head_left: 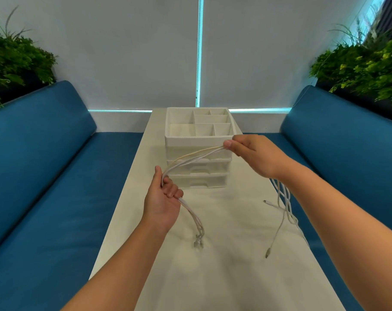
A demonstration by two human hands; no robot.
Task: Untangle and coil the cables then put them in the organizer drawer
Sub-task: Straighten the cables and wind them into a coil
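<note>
With the cables [190, 159] stretched between the left hand [163, 196], fingers curled round them, and the right hand [248, 153] pinching them before the organizer [198, 140], the loose ends trailing on the worktop [224, 265] could snag or re-knot.

The cables [191, 161] vanish inside both fists; the plugs [198, 243] at 6 o'clock are blurred; the drawers' [198, 168] contents cannot be told.
</note>
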